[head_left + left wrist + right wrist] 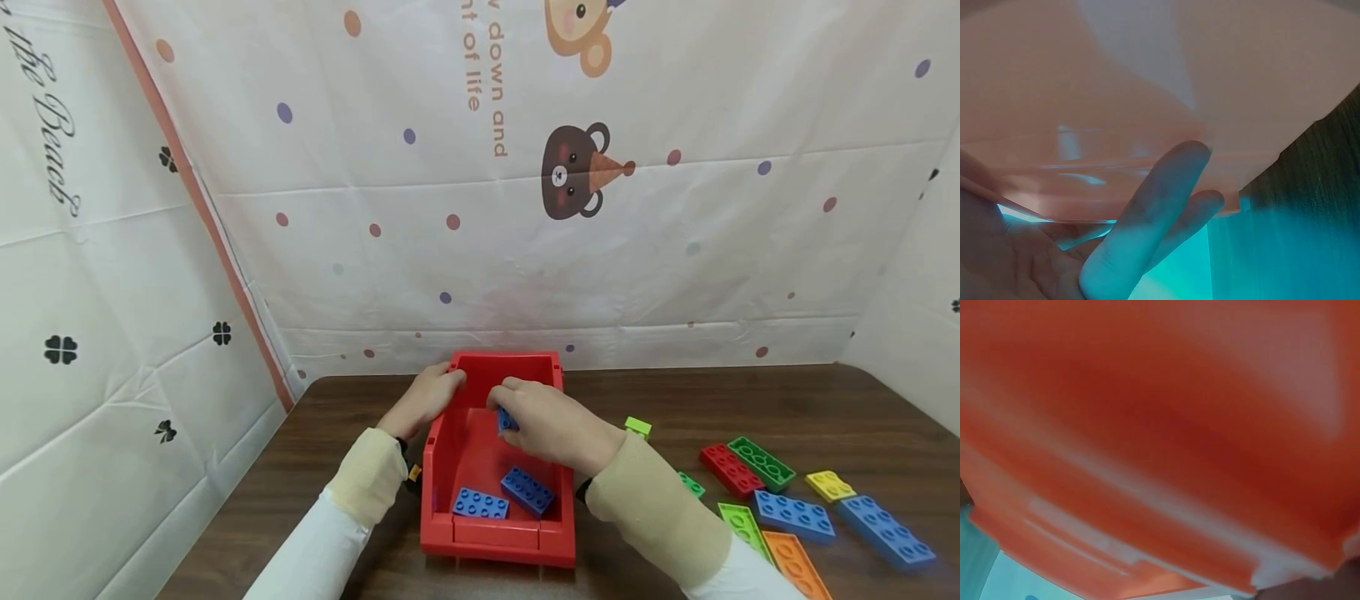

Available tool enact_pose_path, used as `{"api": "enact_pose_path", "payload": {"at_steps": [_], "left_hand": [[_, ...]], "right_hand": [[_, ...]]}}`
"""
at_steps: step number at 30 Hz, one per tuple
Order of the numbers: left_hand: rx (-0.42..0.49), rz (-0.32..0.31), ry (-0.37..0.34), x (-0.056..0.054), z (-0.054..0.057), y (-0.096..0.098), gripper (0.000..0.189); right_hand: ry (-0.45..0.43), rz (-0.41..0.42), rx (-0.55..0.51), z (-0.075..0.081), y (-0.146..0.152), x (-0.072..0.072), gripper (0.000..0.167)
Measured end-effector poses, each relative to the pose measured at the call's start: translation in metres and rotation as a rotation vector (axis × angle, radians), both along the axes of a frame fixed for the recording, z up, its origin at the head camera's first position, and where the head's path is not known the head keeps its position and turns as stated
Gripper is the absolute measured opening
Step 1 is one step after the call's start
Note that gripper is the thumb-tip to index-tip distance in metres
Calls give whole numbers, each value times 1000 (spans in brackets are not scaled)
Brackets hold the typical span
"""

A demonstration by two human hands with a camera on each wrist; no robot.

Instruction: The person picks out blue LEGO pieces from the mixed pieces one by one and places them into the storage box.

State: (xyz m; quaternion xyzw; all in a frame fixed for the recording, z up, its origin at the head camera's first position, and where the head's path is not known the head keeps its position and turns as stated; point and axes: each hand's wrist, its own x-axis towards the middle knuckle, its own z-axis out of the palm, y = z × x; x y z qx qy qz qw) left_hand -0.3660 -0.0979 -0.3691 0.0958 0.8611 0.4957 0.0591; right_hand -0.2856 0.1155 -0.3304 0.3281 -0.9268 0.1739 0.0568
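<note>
A red open-topped plastic bin [480,454] stands on the table. At its far left rim my left hand [429,398] grips the wall. In the left wrist view two of its fingers [1166,194] lie against the wall's outside. Inside the bin, my right hand [551,421] holds a blue building brick [506,418], partly hidden by the fingers. Two more blue bricks lie near the bin's front, a left one [480,503] and a right one [528,491]. In the right wrist view the red bin [1147,425] fills most of the picture, blurred.
Right of the bin, several loose bricks lie on the dark wooden table [637,542]: a red one [731,469], a dark green one [762,463], a yellow one [829,485], long blue ones and an orange one [797,567]. A patterned white sheet [360,283] hangs behind.
</note>
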Motion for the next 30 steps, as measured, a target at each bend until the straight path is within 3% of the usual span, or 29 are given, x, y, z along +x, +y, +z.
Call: {"api": "enact_pose_path", "payload": {"at_steps": [14,30], "left_hand": [[-2,-11,10,-2,-3,-1,31],[5,-9,-12,0,1,-3,31]], "right_hand": [[-46,-9,0,-6,-1,-5,39],[-134,-52,27,-5,-5,-11,42]]}}
